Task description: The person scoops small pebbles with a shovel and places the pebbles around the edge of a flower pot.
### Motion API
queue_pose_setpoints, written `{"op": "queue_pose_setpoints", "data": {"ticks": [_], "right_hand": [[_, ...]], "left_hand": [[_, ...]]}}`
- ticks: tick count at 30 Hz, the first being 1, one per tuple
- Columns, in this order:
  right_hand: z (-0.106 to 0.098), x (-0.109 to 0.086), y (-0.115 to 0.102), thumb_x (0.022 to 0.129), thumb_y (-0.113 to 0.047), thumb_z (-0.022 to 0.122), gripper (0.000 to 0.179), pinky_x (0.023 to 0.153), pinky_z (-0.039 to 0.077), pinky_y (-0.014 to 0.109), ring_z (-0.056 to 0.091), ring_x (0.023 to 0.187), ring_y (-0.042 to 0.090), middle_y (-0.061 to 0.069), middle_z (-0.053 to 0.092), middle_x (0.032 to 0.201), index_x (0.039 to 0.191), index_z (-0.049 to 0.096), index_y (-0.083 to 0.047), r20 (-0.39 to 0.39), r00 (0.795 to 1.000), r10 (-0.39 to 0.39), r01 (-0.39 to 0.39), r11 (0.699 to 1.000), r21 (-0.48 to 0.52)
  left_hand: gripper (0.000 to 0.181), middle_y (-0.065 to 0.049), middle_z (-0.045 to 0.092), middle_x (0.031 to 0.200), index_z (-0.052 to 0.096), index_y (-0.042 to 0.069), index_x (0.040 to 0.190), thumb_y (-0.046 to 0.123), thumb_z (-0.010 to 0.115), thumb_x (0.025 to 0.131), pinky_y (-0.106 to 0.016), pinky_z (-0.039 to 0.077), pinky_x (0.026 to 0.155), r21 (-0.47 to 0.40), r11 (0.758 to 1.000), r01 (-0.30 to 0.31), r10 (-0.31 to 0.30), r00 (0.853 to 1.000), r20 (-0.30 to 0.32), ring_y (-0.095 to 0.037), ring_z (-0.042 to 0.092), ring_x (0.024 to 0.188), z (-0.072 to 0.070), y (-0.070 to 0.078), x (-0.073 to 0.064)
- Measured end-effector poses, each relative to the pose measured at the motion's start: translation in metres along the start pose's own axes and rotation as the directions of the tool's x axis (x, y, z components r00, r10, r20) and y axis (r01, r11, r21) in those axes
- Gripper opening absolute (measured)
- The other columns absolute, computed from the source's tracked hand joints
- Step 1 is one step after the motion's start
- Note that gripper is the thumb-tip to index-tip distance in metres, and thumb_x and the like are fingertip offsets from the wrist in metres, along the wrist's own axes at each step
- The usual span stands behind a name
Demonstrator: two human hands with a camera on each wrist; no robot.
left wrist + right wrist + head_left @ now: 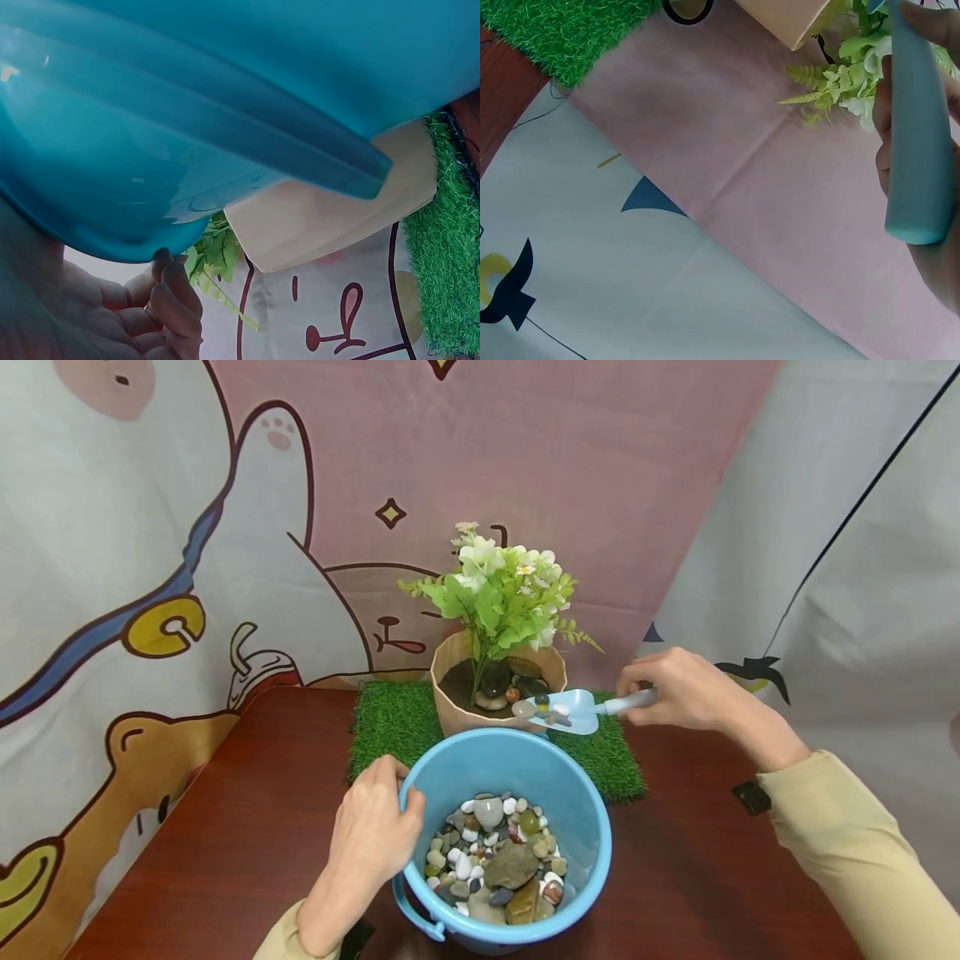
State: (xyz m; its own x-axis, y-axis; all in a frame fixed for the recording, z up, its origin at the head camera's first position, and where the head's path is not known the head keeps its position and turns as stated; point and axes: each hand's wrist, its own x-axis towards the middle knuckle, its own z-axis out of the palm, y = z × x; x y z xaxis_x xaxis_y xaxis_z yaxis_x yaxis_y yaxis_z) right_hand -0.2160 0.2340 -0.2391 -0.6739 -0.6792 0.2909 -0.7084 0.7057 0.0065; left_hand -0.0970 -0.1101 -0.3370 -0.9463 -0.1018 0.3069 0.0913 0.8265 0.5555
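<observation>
My right hand (667,687) grips the handle of a light blue toy shovel (576,710) above the far right side of a blue bucket. Several pebbles lie on the shovel's blade, and its tip overlaps the front rim of a beige flower pot (501,722). In the right wrist view the shovel's handle (921,142) lies across the palm. My left hand (377,822) holds the left rim of the blue bucket (592,793), thumb over the edge. Mixed pebbles and larger stones (512,865) cover the bucket's bottom. Inside the pot are dark soil, several stones and a white-flowered plant (498,585).
The pot stands on a green artificial grass mat (390,720), right behind the bucket. All this is on a dark red wooden table (255,810). A cartoon-printed cloth (600,468) hangs close behind. The bucket's handle (416,914) hangs down at its left front.
</observation>
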Motion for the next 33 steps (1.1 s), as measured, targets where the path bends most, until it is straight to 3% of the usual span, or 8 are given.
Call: {"op": "queue_pose_setpoints", "data": {"ticks": [17, 26, 33], "right_hand": [[-0.021, 0.021, -0.003, 0.070, -0.025, 0.077, 0.014, 0.051, 0.037, 0.028, 0.046, 0.056, 0.010, -0.008, 0.056, 0.062, 0.070, 0.063, -0.022, 0.182, 0.968, 0.172, -0.153, 0.982, -0.113], [-0.031, 0.033, -0.008, 0.066, -0.021, 0.077, 0.014, 0.049, 0.037, 0.030, 0.046, 0.056, 0.013, -0.007, 0.056, 0.062, 0.067, 0.063, -0.022, 0.199, 0.964, 0.174, -0.133, 0.970, -0.203], [-0.034, 0.040, -0.014, 0.065, -0.026, 0.082, 0.021, 0.046, 0.036, 0.032, 0.046, 0.052, 0.015, -0.005, 0.057, 0.062, 0.065, 0.062, -0.021, 0.191, 0.967, 0.167, -0.106, 0.950, -0.294]], "left_hand": [[0.015, -0.004, 0.056, 0.078, 0.060, 0.005, 0.093, 0.015, 0.056, 0.084, -0.033, 0.044, 0.060, 0.000, 1.000, 0.003, -0.003, 1.000, 0.001, -0.019, 0.054, 0.071, 0.000, 0.001, 0.000], [0.016, -0.004, 0.056, 0.077, 0.060, 0.004, 0.094, 0.016, 0.056, 0.084, -0.032, 0.043, 0.060, 0.003, 1.000, 0.000, 0.000, 1.000, 0.003, -0.018, 0.053, 0.070, -0.001, 0.001, 0.000], [0.015, -0.004, 0.056, 0.077, 0.060, 0.004, 0.094, 0.016, 0.056, 0.084, -0.032, 0.043, 0.060, 0.002, 1.000, 0.001, -0.001, 1.000, 0.006, -0.018, 0.053, 0.070, -0.001, 0.000, 0.000]]}}
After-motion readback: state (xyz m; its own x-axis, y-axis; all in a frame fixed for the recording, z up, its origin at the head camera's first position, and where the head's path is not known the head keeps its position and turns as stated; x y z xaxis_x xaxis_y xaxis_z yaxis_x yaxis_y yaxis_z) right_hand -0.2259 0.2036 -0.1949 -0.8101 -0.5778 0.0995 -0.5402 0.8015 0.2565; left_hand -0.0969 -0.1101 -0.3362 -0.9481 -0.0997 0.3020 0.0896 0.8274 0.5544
